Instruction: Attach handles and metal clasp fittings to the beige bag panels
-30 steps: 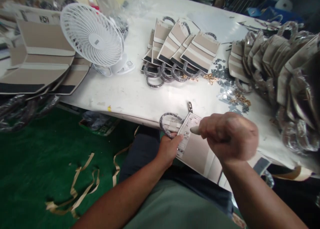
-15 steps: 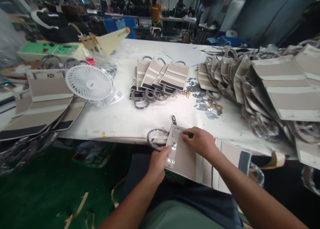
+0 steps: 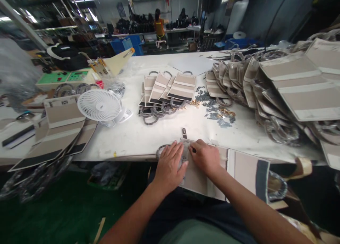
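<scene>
A beige bag panel with a pale cross strip and a dark end band lies over the table's front edge, reaching over my lap. My left hand is laid flat across its left end, fingers stretched out, partly covering the metal fittings there. With fingers curled together, my right hand presses near the panel's upper left corner; what it pinches, if anything, is hidden. A dark strap tab with metal on it sticks out past the far edge. Plastic-wrapped handles show at both ends, the right one hanging free.
Small grey metal plates and brass-coloured pieces lie scattered mid-table. Similar panels are stacked at the centre, right and left. A white fan stands at left. Another person works far back.
My left hand has gone from gripping the panel's near left edge to lying flat over its left end. My right hand has shifted slightly left on the panel. The view has tilted up a little.
</scene>
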Demonstrator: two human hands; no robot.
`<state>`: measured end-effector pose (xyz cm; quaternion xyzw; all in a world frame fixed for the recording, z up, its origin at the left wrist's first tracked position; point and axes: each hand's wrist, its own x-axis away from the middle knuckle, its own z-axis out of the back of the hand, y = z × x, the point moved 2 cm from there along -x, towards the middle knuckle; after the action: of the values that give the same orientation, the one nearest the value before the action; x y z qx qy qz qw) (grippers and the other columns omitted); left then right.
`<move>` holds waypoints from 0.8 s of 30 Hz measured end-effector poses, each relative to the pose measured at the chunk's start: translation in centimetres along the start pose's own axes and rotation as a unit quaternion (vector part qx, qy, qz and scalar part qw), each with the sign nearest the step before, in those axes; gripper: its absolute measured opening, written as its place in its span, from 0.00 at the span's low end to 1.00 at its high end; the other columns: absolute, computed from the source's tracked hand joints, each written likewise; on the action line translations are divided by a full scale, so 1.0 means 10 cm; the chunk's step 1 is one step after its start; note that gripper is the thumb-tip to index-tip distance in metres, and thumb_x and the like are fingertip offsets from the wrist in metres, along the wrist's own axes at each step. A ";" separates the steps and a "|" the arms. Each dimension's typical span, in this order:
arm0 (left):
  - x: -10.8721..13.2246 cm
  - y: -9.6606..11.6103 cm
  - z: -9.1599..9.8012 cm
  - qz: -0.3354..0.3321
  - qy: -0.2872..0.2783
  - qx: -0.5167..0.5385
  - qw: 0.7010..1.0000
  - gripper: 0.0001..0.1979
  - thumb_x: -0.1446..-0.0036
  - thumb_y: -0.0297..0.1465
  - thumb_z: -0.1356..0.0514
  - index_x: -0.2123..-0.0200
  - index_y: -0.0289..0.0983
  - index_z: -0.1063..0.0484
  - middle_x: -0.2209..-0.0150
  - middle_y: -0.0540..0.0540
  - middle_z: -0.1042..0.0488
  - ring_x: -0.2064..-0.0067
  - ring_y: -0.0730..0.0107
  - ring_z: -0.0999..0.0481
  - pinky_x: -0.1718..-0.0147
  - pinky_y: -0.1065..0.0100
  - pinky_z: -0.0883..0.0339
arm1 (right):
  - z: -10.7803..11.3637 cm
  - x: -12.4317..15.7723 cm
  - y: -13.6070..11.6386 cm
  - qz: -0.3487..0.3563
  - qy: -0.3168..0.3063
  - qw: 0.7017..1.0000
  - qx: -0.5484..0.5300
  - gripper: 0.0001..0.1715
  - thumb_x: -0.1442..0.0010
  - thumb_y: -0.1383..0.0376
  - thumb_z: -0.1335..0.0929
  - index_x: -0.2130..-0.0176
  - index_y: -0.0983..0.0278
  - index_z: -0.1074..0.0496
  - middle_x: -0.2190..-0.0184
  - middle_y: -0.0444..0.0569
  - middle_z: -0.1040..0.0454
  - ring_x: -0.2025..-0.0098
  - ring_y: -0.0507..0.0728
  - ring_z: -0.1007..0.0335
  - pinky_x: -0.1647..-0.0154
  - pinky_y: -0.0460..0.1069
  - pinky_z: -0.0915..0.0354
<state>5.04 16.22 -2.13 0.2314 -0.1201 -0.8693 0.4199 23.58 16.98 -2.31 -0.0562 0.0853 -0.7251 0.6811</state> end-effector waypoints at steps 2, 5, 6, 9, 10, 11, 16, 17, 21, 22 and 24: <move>-0.17 -0.07 -0.09 -0.016 -0.071 -0.024 0.997 0.29 0.32 0.33 0.40 0.29 0.39 0.37 0.29 0.38 0.33 0.28 0.50 0.35 0.28 0.44 0.47 | -0.01 0.02 -0.01 -0.002 0.005 1.000 -0.005 0.18 0.26 0.58 0.38 0.55 0.56 0.19 0.54 0.48 0.19 0.62 0.57 0.22 0.68 0.51 0.47; -0.26 -0.20 -0.18 -0.003 -0.083 -0.020 0.996 0.31 0.34 0.35 0.38 0.29 0.38 0.37 0.28 0.40 0.35 0.29 0.52 0.34 0.28 0.46 0.48 | -0.04 0.07 -0.02 0.004 0.009 1.000 -0.008 0.19 0.25 0.57 0.39 0.52 0.56 0.20 0.56 0.49 0.19 0.59 0.59 0.22 0.66 0.51 0.46; -0.26 -0.23 -0.20 0.001 -0.079 -0.010 0.997 0.32 0.34 0.35 0.37 0.29 0.38 0.37 0.28 0.40 0.34 0.29 0.53 0.34 0.28 0.47 0.48 | -0.05 0.09 -0.02 0.006 0.011 1.000 -0.007 0.19 0.24 0.57 0.39 0.51 0.56 0.20 0.57 0.50 0.20 0.59 0.59 0.22 0.66 0.51 0.45; -0.26 -0.30 -0.20 0.016 -0.077 0.014 0.997 0.33 0.36 0.35 0.35 0.30 0.39 0.36 0.29 0.41 0.33 0.30 0.55 0.33 0.28 0.48 0.47 | -0.09 0.11 -0.01 0.011 0.014 1.000 -0.005 0.19 0.24 0.57 0.39 0.50 0.56 0.20 0.57 0.49 0.20 0.59 0.59 0.22 0.65 0.51 0.45; -0.27 -0.31 -0.19 0.023 -0.082 0.018 0.996 0.34 0.37 0.35 0.34 0.30 0.40 0.36 0.30 0.41 0.32 0.31 0.54 0.32 0.29 0.48 0.46 | -0.09 0.11 -0.01 0.014 0.012 1.000 -0.006 0.19 0.24 0.57 0.39 0.50 0.55 0.20 0.56 0.49 0.20 0.59 0.59 0.22 0.65 0.51 0.44; -0.29 -0.32 -0.18 0.029 -0.089 0.020 0.995 0.34 0.38 0.35 0.33 0.31 0.40 0.35 0.30 0.42 0.32 0.31 0.53 0.31 0.30 0.47 0.44 | -0.10 0.11 -0.01 0.019 0.010 1.000 -0.008 0.19 0.24 0.57 0.39 0.50 0.55 0.20 0.56 0.49 0.20 0.59 0.59 0.22 0.65 0.51 0.44; -0.44 -0.38 -0.12 0.049 -0.124 0.047 0.990 0.34 0.44 0.37 0.28 0.35 0.42 0.29 0.34 0.43 0.28 0.36 0.50 0.28 0.37 0.48 0.36 | -0.10 0.07 -0.01 0.029 0.003 1.000 -0.001 0.19 0.23 0.58 0.40 0.47 0.55 0.21 0.54 0.49 0.20 0.61 0.58 0.23 0.65 0.52 0.43; -0.47 -0.39 -0.12 0.051 -0.127 0.055 0.989 0.34 0.45 0.36 0.27 0.36 0.43 0.28 0.34 0.43 0.28 0.36 0.49 0.28 0.37 0.48 0.36 | -0.11 0.06 -0.02 0.032 0.001 0.999 0.004 0.20 0.23 0.58 0.40 0.47 0.55 0.21 0.54 0.48 0.20 0.61 0.59 0.23 0.65 0.52 0.43; -0.52 -0.45 -0.12 0.055 -0.137 0.071 0.987 0.32 0.46 0.34 0.27 0.37 0.45 0.26 0.35 0.44 0.28 0.37 0.49 0.28 0.38 0.48 0.34 | -0.13 0.04 -0.04 0.042 -0.021 0.999 0.024 0.20 0.23 0.59 0.40 0.45 0.56 0.23 0.53 0.50 0.20 0.62 0.59 0.23 0.67 0.53 0.43; -0.53 -0.45 -0.12 0.052 -0.139 0.069 0.987 0.32 0.45 0.33 0.27 0.37 0.45 0.26 0.35 0.44 0.28 0.37 0.48 0.28 0.38 0.48 0.34 | -0.13 0.03 -0.04 0.044 -0.029 0.998 0.028 0.20 0.24 0.60 0.40 0.44 0.57 0.23 0.53 0.50 0.20 0.62 0.60 0.23 0.67 0.53 0.42; -0.54 -0.46 -0.13 0.041 -0.145 0.059 0.987 0.32 0.44 0.34 0.28 0.36 0.45 0.27 0.35 0.43 0.28 0.37 0.48 0.29 0.38 0.47 0.34 | -0.12 0.01 -0.05 0.050 -0.045 0.997 0.032 0.20 0.24 0.62 0.41 0.44 0.58 0.24 0.52 0.51 0.20 0.61 0.60 0.22 0.67 0.53 0.41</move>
<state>5.49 23.23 -3.44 0.1222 -0.2403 -0.8670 0.4191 22.86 16.94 -3.41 -0.0627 0.0335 -0.6894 0.7209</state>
